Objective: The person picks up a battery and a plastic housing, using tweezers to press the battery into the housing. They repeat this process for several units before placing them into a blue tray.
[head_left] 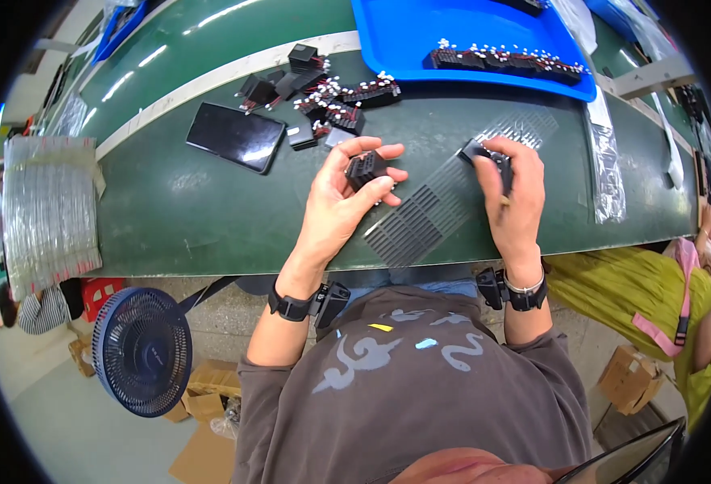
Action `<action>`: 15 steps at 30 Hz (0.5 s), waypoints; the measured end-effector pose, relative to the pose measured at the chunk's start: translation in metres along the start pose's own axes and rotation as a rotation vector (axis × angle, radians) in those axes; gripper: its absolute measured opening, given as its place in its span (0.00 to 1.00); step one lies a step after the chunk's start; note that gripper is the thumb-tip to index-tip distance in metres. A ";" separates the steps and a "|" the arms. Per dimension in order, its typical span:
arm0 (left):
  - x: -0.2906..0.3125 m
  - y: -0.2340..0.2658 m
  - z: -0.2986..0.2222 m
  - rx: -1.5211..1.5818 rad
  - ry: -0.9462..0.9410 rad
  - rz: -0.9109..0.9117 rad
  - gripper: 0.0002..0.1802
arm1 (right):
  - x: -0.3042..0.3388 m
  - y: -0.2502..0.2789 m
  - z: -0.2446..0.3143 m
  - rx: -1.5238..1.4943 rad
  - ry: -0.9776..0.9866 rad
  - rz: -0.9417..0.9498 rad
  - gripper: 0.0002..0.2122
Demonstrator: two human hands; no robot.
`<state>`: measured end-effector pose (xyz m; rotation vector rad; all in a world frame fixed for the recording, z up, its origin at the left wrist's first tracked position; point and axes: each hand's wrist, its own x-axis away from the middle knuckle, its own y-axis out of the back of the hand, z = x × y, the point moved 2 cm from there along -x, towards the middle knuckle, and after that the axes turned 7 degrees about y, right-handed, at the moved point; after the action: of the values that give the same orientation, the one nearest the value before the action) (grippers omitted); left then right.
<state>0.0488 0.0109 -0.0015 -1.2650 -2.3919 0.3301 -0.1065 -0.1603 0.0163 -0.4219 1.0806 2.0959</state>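
My left hand (331,198) is curled around a small stack of thin black square parts (365,168), thumb on the near side. These look like small wired fans, though the kind is hard to make out. My right hand (521,181) pinches a dark part (474,151) above a clear slotted plastic tray (454,181). The tray lies slantwise on the green table between and beyond my hands. Rows of black parts (410,230) fill its near-left slots. Beyond my left hand lies a loose heap of black parts (323,95) with red-black wires and white connectors.
A blue tray (484,89) at the back holds a long row of wired black parts. Left of the heap lies a black phone (236,137). Stacked clear plastic trays (51,210) stand at the table's left end, near a blue fan (142,352). Someone in yellow-green (638,294) is at right.
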 end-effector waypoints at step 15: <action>0.005 0.005 -0.002 -0.075 -0.015 0.025 0.34 | 0.012 -0.015 0.025 -0.705 -0.351 0.110 0.06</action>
<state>0.0504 0.0179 -0.0007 -1.3311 -2.4231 0.2602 -0.1032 -0.1294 0.0157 -0.3031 0.1431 2.4931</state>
